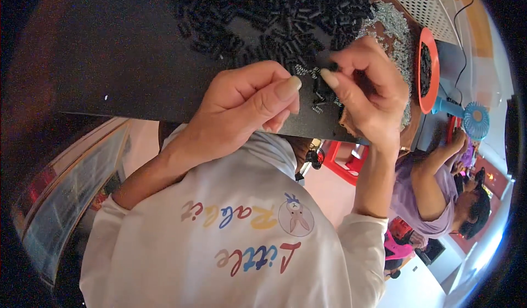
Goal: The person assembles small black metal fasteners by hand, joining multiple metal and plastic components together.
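Over the dark tabletop (137,61), my left hand (250,99) is closed in a pinch, its thumb pressed against the index finger. Whatever it may hold is hidden. Close by on the right, my right hand (373,83) has thumb and fingers curled round a small black piece (334,66), which is partly covered and blurred. Small metal coil springs (301,70) lie or hang between the two sets of fingertips; I cannot tell whether a finger touches them. Another spring (317,110) is lower, beside a black cylindrical piece (319,86).
A wide heap of black cylindrical pieces (263,17) covers the far part of the table. Many silvery springs (392,22) are piled to its right. Beyond stand an orange-red bowl (429,96) of dark pieces and a blue fan (475,120). Another person (425,190) works at the right.
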Demonstrator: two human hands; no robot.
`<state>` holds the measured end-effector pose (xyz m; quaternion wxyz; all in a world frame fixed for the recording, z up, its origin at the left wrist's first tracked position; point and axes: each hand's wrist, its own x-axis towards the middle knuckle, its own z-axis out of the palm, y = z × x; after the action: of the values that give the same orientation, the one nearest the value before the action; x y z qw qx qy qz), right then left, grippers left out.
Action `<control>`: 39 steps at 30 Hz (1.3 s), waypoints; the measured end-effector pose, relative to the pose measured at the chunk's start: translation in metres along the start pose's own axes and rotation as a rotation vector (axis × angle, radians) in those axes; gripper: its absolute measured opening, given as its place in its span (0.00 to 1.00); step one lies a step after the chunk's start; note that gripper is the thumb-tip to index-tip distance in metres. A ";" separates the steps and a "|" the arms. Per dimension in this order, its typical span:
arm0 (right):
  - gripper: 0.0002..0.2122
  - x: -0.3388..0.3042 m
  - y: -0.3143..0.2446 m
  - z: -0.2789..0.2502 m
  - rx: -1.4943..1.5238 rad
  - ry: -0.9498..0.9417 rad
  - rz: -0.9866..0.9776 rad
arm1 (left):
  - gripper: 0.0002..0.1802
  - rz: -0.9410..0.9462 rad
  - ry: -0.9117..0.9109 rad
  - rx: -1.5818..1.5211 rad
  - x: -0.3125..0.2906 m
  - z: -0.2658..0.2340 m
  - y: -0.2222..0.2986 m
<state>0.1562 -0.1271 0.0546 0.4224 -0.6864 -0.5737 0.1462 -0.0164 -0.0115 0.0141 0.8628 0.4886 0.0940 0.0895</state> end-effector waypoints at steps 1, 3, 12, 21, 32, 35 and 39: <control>0.08 -0.002 -0.002 0.002 0.059 0.011 -0.007 | 0.16 -0.010 0.012 -0.008 0.000 0.000 0.000; 0.08 -0.002 -0.009 0.001 0.078 -0.018 -0.021 | 0.15 0.003 0.016 0.012 0.000 0.001 0.000; 0.15 -0.015 -0.032 0.031 -0.027 0.083 -0.142 | 0.16 0.010 0.081 0.055 -0.004 0.005 0.004; 0.17 -0.023 -0.032 0.033 -0.241 0.129 -0.212 | 0.16 -0.009 0.120 0.036 -0.004 0.004 0.001; 0.10 -0.032 -0.004 -0.034 -0.266 -0.017 0.205 | 0.17 0.113 0.073 -0.117 0.002 -0.005 -0.007; 0.10 -0.026 -0.012 -0.032 -0.354 -0.144 0.194 | 0.17 0.108 0.078 -0.129 0.000 -0.005 -0.008; 0.08 -0.024 0.001 -0.028 -0.380 -0.132 0.067 | 0.17 0.096 0.089 -0.118 -0.001 -0.005 -0.006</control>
<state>0.1685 -0.1601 0.0637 0.2416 -0.7613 -0.5943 0.0940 -0.0180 -0.0106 0.0068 0.8797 0.4366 0.1035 0.1578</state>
